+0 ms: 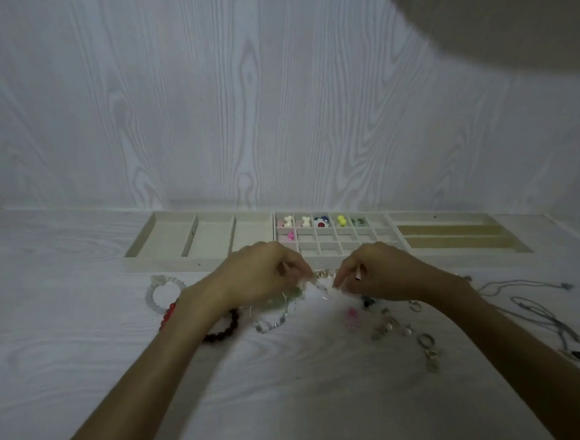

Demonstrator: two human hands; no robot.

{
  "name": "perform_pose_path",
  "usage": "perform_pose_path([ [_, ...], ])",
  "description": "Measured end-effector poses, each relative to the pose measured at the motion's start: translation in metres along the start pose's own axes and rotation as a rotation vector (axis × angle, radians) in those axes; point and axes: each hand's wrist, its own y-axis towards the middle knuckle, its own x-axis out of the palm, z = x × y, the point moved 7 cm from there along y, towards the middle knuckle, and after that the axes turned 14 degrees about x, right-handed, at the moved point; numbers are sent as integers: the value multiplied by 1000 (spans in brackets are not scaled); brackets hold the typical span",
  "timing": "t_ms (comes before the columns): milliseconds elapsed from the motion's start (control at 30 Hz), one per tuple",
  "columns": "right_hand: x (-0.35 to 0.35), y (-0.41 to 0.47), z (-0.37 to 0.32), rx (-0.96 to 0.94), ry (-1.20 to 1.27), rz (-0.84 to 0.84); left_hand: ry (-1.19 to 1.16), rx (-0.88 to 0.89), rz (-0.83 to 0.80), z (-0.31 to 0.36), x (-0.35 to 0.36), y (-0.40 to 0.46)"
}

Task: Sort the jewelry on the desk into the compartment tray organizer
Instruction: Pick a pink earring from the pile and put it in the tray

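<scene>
While both hands meet just before the tray organizer (195, 260), the left hand (261, 273) and right hand (381, 270) each pinch a small pale, blurred jewelry piece (320, 283) between them; bracelets (220, 324) lie beneath the left wrist.

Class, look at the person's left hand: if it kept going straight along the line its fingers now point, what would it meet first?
The left hand points right, toward the right hand. It would probably meet first the small pale piece pinched between them, then the right hand's fingertips; blur leaves depth uncertain.
</scene>
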Motion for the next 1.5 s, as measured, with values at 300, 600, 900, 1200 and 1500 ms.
perform_pose_path([
  [300,14,-33,30,153,110,172,-44,-78,-26,31,57,11],
  [600,20,-38,29,142,246,223,-399,-112,0,30,64,13],
  [900,7,-39,30,71,716,175,-572,-171,87,27,54,5],
  [1200,-1,-40,9,-31,1266,19,-1361,-213,290,39,45,8],
  [1500,0,-39,3,-97,1367,-2,-1353,-185,248,44,32,2],
])
